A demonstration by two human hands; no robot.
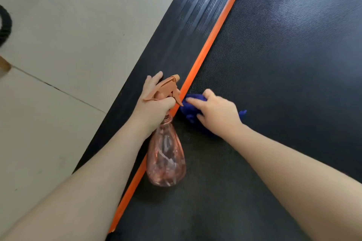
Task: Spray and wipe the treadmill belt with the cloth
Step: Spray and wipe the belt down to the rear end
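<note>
The black textured treadmill belt [274, 64] fills the right side of the head view. My left hand [154, 103] grips the neck of a clear pink spray bottle [165, 158] with a peach trigger head, its nozzle pointing up the belt. The bottle hangs over the orange stripe [207, 45]. My right hand [217, 111] presses a crumpled blue cloth [188, 111] onto the belt just right of the stripe, fingers spread over it. Most of the cloth is hidden under the hand.
A ribbed black side rail [176, 31] runs left of the orange stripe. Beyond it lies beige tiled floor [68, 45]. A black curved object [5, 25] sits at the left edge of the frame.
</note>
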